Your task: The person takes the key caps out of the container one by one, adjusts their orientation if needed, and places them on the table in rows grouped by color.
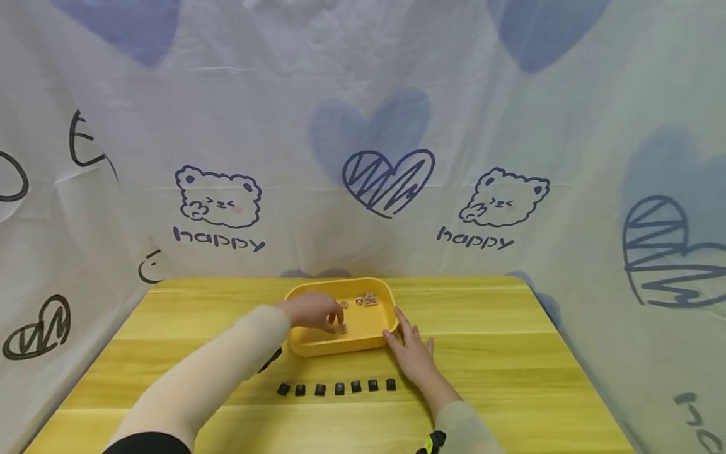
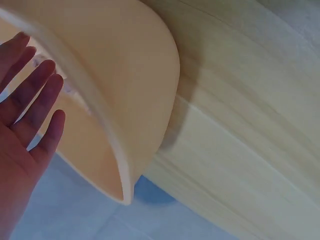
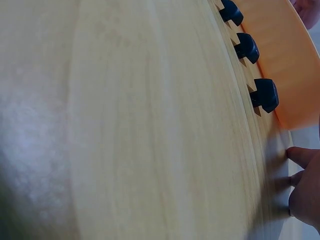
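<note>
My left hand (image 1: 314, 311) reaches over the left side of a yellow tray (image 1: 340, 347), fingers pointing down inside it. A small brownish square piece (image 1: 343, 328) lies at its thumb and fingertips on the tray floor. The left wrist view has the fingers (image 2: 37, 102) spread and only slightly bent over the rim. Farther back in the tray sits a cluster of similar small pieces (image 1: 367, 300), with a loose one (image 1: 344, 304) left of it. My right hand (image 1: 413, 354) rests at the tray's front right corner, fingers spread, thumb and index fingertips at the wall.
Several black keycaps (image 1: 339, 388) stand in a row on the yellow wood-grain table (image 1: 488, 372), in front of the tray. Three of them, including the end keycap (image 3: 265, 95), show in the right wrist view. A printed white curtain (image 1: 295, 214) hangs behind the table.
</note>
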